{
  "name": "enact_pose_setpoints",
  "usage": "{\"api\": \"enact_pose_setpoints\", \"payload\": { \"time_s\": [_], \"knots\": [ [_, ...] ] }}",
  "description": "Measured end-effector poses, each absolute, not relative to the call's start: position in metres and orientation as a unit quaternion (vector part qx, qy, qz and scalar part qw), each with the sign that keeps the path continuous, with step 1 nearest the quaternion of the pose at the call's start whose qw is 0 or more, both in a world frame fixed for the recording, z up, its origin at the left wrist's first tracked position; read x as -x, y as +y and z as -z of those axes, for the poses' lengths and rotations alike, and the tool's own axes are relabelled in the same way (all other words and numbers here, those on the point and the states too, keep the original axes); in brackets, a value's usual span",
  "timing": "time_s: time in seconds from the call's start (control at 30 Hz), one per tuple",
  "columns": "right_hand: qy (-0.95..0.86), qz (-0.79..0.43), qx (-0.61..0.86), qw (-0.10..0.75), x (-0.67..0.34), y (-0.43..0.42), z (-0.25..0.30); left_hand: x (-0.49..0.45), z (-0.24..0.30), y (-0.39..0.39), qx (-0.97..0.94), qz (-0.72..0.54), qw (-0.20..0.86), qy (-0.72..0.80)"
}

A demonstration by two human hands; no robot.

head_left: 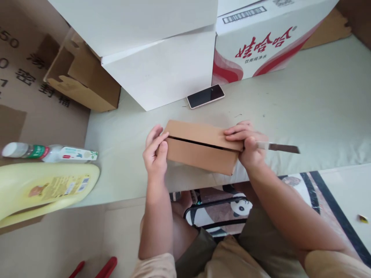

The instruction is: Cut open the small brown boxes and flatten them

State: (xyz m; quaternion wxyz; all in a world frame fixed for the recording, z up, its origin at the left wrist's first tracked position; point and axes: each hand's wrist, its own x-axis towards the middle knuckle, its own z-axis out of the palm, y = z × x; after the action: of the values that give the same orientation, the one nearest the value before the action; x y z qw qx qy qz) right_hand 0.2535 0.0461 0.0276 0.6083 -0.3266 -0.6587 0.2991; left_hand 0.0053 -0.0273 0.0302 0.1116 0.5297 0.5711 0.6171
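Note:
A small brown cardboard box (199, 154) is held just above or on the pale cloth-covered surface; I cannot tell which. Its two top flaps meet along a narrow dark gap. My left hand (156, 150) grips the left end, with the thumb on the near side and the fingers around the far corner. At the right end, my right hand (251, 144) presses its fingers on the far flap. Tucked in that same hand is a knife (284, 148), its dark blade pointing right, away from the box. Most of its handle is hidden by the hand.
A phone (205, 96) lies beyond the box, against a large white box (162, 69). A red-and-white printed carton (261, 46) stands at the back right. At left are an open brown box (87, 77), a clear bottle (52, 151) and a yellow jug (49, 185).

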Motion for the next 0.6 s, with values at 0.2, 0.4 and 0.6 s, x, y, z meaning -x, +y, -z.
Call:
{"api": "enact_pose_setpoints", "payload": {
  "time_s": [0.2,0.4,0.6],
  "knots": [
    [-0.624,-0.332,0.351,0.615,-0.252,0.044,-0.028,0.001,-0.035,-0.029,-0.494,-0.615,0.117,0.603],
    [-0.617,-0.446,0.383,0.523,-0.253,0.047,-0.014,0.026,-0.027,-0.025,-0.300,-0.735,0.192,0.578],
    [-0.570,-0.472,0.401,0.541,-0.246,0.046,-0.007,0.034,-0.026,-0.021,-0.234,-0.756,0.196,0.579]
  ]
}}
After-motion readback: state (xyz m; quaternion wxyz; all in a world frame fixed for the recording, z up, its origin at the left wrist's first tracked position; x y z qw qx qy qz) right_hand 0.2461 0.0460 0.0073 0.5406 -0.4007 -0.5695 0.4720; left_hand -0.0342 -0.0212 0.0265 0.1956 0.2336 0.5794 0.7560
